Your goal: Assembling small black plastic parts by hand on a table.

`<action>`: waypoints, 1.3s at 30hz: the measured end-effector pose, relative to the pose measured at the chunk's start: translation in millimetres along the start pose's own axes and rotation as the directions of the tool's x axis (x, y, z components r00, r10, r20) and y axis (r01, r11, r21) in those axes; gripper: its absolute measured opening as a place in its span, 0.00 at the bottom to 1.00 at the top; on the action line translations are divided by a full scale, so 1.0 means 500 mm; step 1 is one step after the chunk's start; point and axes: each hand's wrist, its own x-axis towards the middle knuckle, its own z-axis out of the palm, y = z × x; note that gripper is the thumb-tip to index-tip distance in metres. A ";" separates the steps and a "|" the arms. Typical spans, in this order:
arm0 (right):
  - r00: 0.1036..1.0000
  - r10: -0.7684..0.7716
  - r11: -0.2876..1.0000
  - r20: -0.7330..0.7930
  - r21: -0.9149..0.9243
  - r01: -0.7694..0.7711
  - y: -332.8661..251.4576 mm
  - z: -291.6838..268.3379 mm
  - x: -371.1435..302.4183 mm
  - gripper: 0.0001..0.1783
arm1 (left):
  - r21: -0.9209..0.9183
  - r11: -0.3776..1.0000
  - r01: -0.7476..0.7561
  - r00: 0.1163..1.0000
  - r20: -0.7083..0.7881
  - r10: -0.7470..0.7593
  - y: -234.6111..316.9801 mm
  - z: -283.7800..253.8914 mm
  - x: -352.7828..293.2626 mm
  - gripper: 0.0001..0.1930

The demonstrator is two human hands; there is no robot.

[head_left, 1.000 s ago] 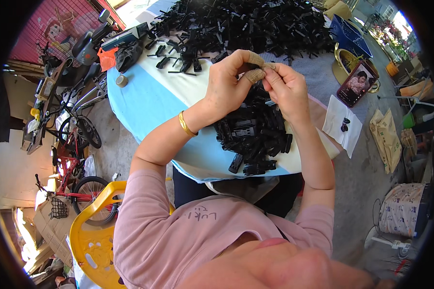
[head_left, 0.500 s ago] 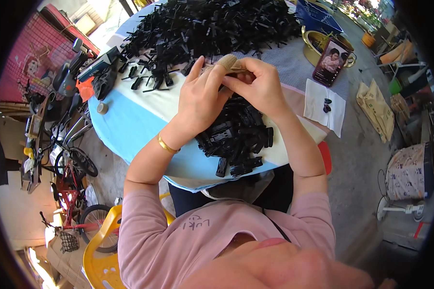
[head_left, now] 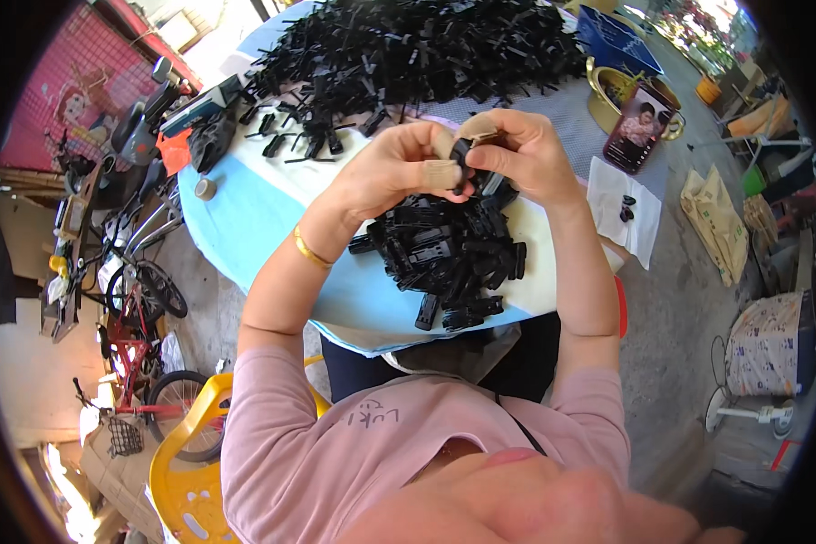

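Note:
My left hand point(head_left: 392, 172) and my right hand point(head_left: 533, 161) meet over the table, both closed on a small black plastic part point(head_left: 461, 154) pinched between the fingertips. Tan tape wraps several of my fingers. Most of the part is covered by the fingers, so its exact kind cannot be made out. Just below my hands lies a small heap of black plastic pieces point(head_left: 431, 249), oblong and clip-like. Beyond them a much larger pile of black parts with thin tabs point(head_left: 417, 54) spreads across the far side, with some loose ones at its left edge.
A cloth in blue and cream point(head_left: 236, 213) covers the round table. At the right, a phone point(head_left: 639, 136) leans against a brass-coloured pot point(head_left: 603, 100), near a white tissue point(head_left: 621, 208) with small dark pieces. A blue basket point(head_left: 616, 41) stands behind. A small round tin point(head_left: 205, 189) sits at left.
Both hands have come slightly nearer and turned, so the black part now shows between the fingertips. The whole view has shifted a little, moving the table items rightward.

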 end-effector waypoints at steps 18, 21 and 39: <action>0.954 -0.007 0.963 -0.301 -0.258 -0.074 0.022 0.057 0.004 0.06 | 0.490 0.822 -0.289 0.803 -0.344 0.487 -0.015 0.034 -0.004 0.15; 0.956 0.068 0.963 -0.285 -0.233 -0.138 0.013 0.058 0.000 0.06 | 0.498 0.812 -0.303 0.793 -0.340 0.505 -0.027 0.031 -0.004 0.12; 0.935 0.250 0.579 -0.251 -0.736 -0.352 0.052 -0.092 0.008 0.15 | 0.750 0.645 -0.148 0.976 0.007 0.215 -0.015 0.016 -0.002 0.16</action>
